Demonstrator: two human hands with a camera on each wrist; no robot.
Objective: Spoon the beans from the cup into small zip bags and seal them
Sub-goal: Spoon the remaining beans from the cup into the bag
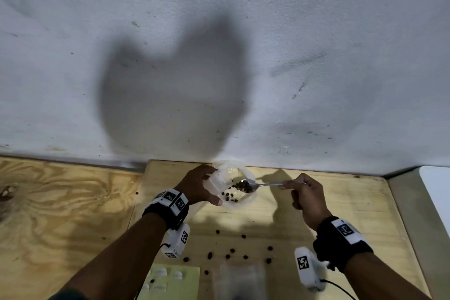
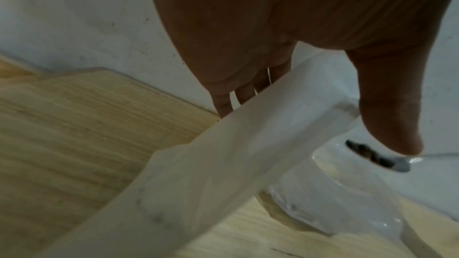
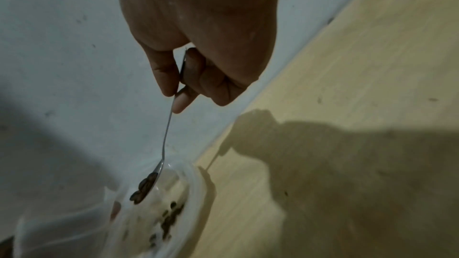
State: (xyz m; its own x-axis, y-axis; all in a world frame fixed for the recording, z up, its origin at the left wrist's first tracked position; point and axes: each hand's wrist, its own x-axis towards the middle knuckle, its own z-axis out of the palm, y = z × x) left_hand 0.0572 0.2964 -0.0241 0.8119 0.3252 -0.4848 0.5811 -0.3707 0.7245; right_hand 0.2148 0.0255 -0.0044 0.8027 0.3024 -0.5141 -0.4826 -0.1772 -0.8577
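My left hand (image 1: 213,187) grips a translucent small zip bag (image 1: 215,181) (image 2: 223,164), fingers behind it and thumb in front. It holds the bag against a clear plastic cup (image 1: 243,173) (image 3: 193,203) near the wall. Several dark beans (image 1: 229,195) lie in the cup's bottom. Whether the left hand also holds the cup, I cannot tell. My right hand (image 1: 286,186) (image 3: 176,93) pinches the handle of a metal spoon (image 1: 270,184) (image 3: 166,134). The spoon's bowl, heaped with beans (image 2: 365,152), hangs over the cup's opening.
Loose beans (image 1: 231,251) are scattered over the light wooden table (image 1: 341,202) in front of me. A green sheet (image 1: 190,275) and a stack of clear bags (image 1: 241,280) lie at the near edge. The white wall (image 1: 219,56) stands right behind the cup.
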